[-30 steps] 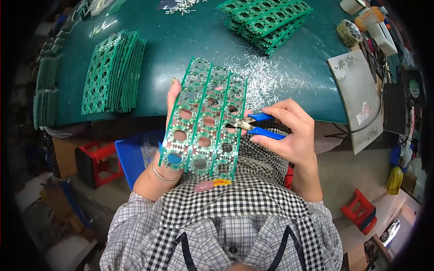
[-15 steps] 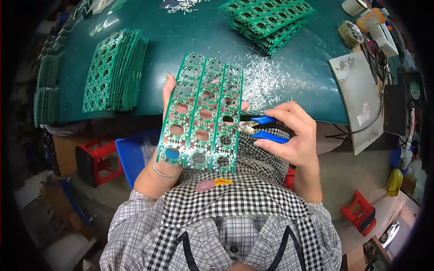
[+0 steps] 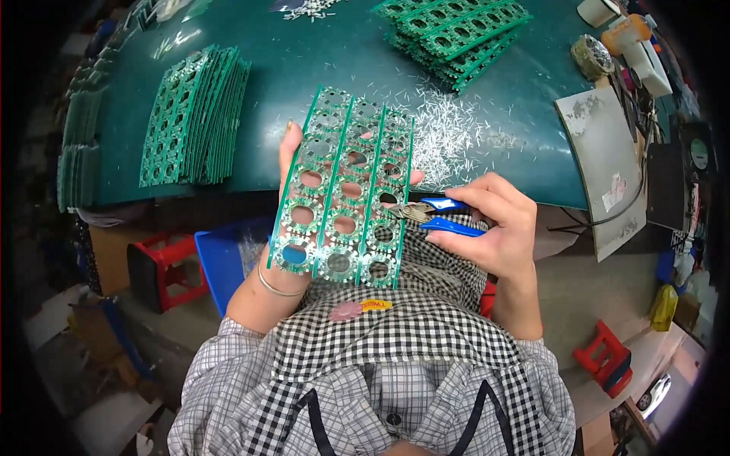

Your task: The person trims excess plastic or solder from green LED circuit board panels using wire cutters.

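Note:
A green circuit board panel (image 3: 329, 178) with rows of round holes is tilted in front of me, over the table's near edge. My left hand (image 3: 290, 152) grips it from beneath and along its left side; most of the fingers are hidden behind it. In my right hand (image 3: 498, 220) is a pair of blue-handled cutters (image 3: 449, 226), held by thumb and fingers with the handles spread. Their metal jaws (image 3: 411, 212) reach over the panel's right edge, close to one of the lower holes. Whether the blades touch anything there, I cannot tell.
Loose white slivers (image 3: 449, 133) lie heaped on the green table (image 3: 304, 57) beyond the panel. Similar panels stand in a row (image 3: 194, 118) at the left and lie stacked (image 3: 456, 34) at the back. A grey board (image 3: 601, 152) leans at the right edge. Red stools (image 3: 171, 270) stand below.
The panel has shifted slightly to the right, with my left hand moving along. The cutters stay at its right edge, their handles a little closer together.

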A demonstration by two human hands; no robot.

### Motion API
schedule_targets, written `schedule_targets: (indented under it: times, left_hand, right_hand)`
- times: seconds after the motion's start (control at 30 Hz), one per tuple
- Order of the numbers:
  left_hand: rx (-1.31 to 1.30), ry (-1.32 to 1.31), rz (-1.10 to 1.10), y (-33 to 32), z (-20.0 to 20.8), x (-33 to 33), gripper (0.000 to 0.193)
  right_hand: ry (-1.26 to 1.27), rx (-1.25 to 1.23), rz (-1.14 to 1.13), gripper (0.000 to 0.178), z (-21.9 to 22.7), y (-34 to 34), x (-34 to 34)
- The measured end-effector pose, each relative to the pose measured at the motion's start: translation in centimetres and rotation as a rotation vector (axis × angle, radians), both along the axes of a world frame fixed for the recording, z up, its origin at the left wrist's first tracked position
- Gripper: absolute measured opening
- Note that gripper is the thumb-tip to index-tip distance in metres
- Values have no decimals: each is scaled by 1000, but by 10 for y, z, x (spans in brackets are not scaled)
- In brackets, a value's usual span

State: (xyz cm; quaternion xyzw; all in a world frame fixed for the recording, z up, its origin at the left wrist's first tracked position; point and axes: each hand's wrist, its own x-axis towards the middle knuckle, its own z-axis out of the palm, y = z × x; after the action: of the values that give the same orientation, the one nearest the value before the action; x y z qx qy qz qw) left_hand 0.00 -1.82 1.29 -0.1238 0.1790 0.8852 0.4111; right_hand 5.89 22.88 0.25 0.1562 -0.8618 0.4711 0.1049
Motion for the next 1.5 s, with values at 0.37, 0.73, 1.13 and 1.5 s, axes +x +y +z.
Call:
schedule_targets:
  times: [0.37, 0.73, 1.13, 1.5]
  left_hand:
    - [15, -41, 13, -2, -1, -4, 95]
    - [10, -7, 0, -6, -2, -7, 99]
    - [153, 63, -82, -9, -12, -9, 102]
    - [24, -7, 49, -1, -4, -9, 100]
  right_hand:
    - [32, -96, 55, 53, 1, -7, -4]
    - [-88, -55, 38, 54, 5, 3, 2]
    - [-40, -14, 84, 53, 7, 1, 6]
    - [40, -104, 130, 56, 5, -6, 3]
